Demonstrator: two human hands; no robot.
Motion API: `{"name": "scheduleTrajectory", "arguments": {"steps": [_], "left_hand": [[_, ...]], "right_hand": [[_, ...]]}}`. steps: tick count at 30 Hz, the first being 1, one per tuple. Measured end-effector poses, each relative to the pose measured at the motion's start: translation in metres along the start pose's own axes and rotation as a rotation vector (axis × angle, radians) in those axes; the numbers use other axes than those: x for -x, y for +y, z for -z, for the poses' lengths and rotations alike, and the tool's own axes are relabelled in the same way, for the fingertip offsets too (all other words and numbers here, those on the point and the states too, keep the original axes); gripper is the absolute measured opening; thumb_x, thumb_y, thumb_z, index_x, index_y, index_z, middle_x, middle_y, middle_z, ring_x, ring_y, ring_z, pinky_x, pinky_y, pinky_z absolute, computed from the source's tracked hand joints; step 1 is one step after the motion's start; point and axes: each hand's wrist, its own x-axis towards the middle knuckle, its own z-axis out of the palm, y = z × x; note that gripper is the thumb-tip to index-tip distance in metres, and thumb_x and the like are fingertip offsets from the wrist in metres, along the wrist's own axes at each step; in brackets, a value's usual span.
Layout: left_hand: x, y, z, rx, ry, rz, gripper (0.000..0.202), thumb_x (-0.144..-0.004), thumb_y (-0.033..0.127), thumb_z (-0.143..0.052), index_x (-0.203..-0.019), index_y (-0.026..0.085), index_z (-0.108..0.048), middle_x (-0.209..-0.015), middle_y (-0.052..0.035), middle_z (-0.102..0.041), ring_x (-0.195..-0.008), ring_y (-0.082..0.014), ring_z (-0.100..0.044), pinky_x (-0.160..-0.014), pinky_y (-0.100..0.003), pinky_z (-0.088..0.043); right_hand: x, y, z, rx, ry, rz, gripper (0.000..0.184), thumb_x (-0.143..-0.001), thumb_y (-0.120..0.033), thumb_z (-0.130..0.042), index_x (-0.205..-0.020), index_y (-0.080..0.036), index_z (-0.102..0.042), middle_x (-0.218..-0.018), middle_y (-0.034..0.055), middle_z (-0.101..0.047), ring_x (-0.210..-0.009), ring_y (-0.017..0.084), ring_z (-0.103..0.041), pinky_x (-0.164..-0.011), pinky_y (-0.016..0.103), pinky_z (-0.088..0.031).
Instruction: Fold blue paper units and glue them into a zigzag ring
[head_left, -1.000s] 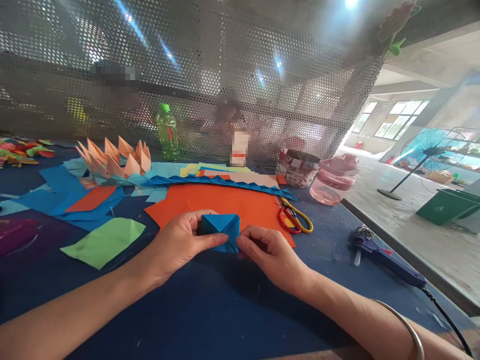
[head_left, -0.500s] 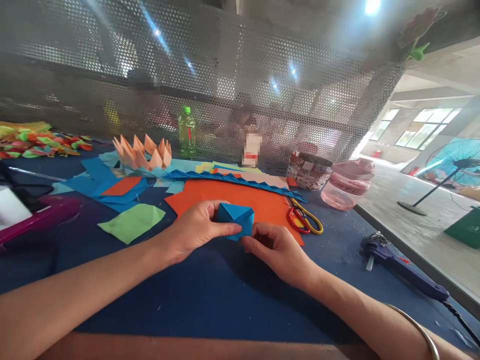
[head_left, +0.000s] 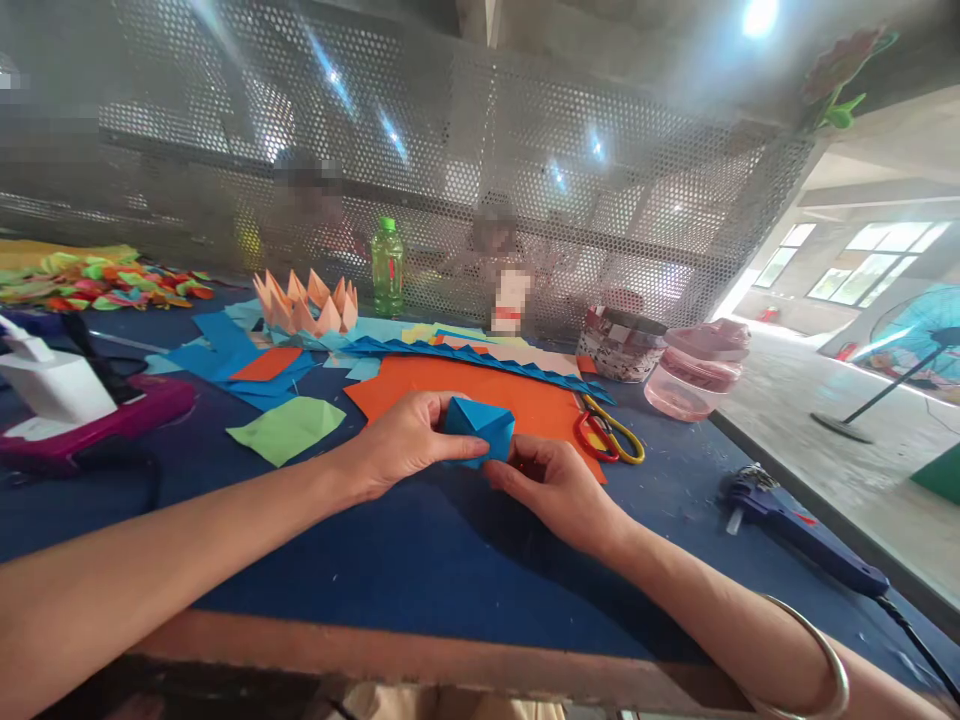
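Two grips on the small blue folded-paper piece point(head_left: 480, 425), frame centre, at the orange paper sheet's point(head_left: 525, 395) near edge: left hand point(head_left: 405, 440) curled round its left side, right hand point(head_left: 551, 485) pinching its lower edge. Risk: an uneven squeeze could skew the crease or tear a corner.

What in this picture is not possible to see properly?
Head view, blue folded paper: lower edge hidden by the left hand and right hand that pinch it.
Head view, glue gun: cord cut off by the right edge.
Head view, green bottle: label too small to read.
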Motion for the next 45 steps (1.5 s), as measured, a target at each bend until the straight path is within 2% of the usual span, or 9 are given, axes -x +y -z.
{"name": "scheduleTrajectory", "arguments": {"steps": [4,6,10,13,23,33,37,45], "left_hand": [[0.0016,0.0032,-0.0009,0.040,-0.018,-0.018,0.023,-0.067,0.030,-0.074,-0.086,0.017,-0.069,-0.089,-0.0027,-0.073,-0.086,-0.0182,-0.065,-0.083,-0.031,-0.047],[0.0023,0.0050,-0.0010,0.061,-0.055,-0.003,0.024,-0.069,0.031,-0.072,-0.089,0.017,-0.070,-0.089,-0.0036,-0.072,-0.082,-0.0170,-0.064,-0.080,-0.029,-0.048],[0.0025,0.0049,-0.0005,0.059,-0.112,0.068,0.023,-0.072,0.037,-0.070,-0.080,0.015,-0.069,-0.075,-0.0033,-0.068,-0.066,-0.0134,-0.059,-0.065,-0.026,-0.047],[0.0025,0.0032,-0.0003,0.082,-0.118,0.109,0.026,-0.072,0.040,-0.069,-0.075,0.015,-0.068,-0.069,-0.0018,-0.065,-0.062,-0.0116,-0.057,-0.062,-0.024,-0.045],[-0.0005,0.0002,-0.0002,0.111,-0.076,0.112,0.022,-0.066,0.034,-0.075,-0.071,0.013,-0.070,-0.063,0.0001,-0.064,-0.058,-0.0098,-0.054,-0.059,-0.023,-0.043],[-0.0010,0.0000,0.0025,0.107,-0.061,0.116,0.020,-0.064,0.031,-0.076,-0.069,0.013,-0.069,-0.065,-0.0014,-0.067,-0.058,-0.0104,-0.055,-0.058,-0.024,-0.042],[-0.0013,0.0004,0.0026,0.086,-0.068,0.122,0.022,-0.064,0.031,-0.076,-0.074,0.012,-0.071,-0.068,-0.0030,-0.069,-0.060,-0.0110,-0.056,-0.059,-0.024,-0.042],[-0.0011,0.0019,0.0030,0.072,-0.086,0.099,0.017,-0.065,0.029,-0.076,-0.074,0.015,-0.072,-0.067,-0.0004,-0.069,-0.059,-0.0098,-0.055,-0.059,-0.022,-0.042]], "right_hand": [[-0.0005,-0.0026,0.0004,-0.065,0.031,-0.010,0.028,-0.081,-0.040,-0.058,-0.068,-0.015,-0.055,-0.060,-0.0037,-0.048,-0.057,0.009,-0.040,-0.054,0.022,-0.032],[-0.0011,-0.0042,0.0003,-0.110,0.054,-0.004,0.028,-0.081,-0.041,-0.058,-0.069,-0.015,-0.056,-0.061,-0.0037,-0.048,-0.057,0.009,-0.040,-0.053,0.022,-0.031],[-0.0013,-0.0064,-0.0003,-0.153,0.107,0.025,0.027,-0.082,-0.041,-0.057,-0.077,-0.014,-0.062,-0.068,-0.0011,-0.055,-0.062,0.011,-0.045,-0.058,0.023,-0.035],[-0.0006,-0.0065,-0.0008,-0.127,0.135,0.025,0.028,-0.082,-0.041,-0.058,-0.079,-0.014,-0.063,-0.069,-0.0004,-0.057,-0.062,0.011,-0.046,-0.058,0.023,-0.035],[-0.0021,-0.0036,-0.0014,-0.154,0.109,0.009,0.030,-0.082,-0.042,-0.058,-0.083,-0.013,-0.065,-0.073,0.0011,-0.061,-0.064,0.011,-0.049,-0.059,0.023,-0.037],[-0.0026,-0.0009,-0.0023,-0.187,0.096,-0.028,0.035,-0.083,-0.047,-0.056,-0.076,-0.013,-0.062,-0.066,-0.0007,-0.056,-0.059,0.009,-0.045,-0.054,0.021,-0.034],[-0.0030,-0.0004,-0.0014,-0.178,0.099,-0.029,0.036,-0.084,-0.046,-0.055,-0.074,-0.013,-0.063,-0.066,-0.0003,-0.059,-0.060,0.009,-0.047,-0.055,0.020,-0.035],[-0.0025,-0.0049,-0.0012,-0.154,0.105,-0.085,0.041,-0.079,-0.051,-0.058,-0.067,-0.013,-0.067,-0.064,0.0018,-0.064,-0.058,0.011,-0.051,-0.054,0.022,-0.037]]}}
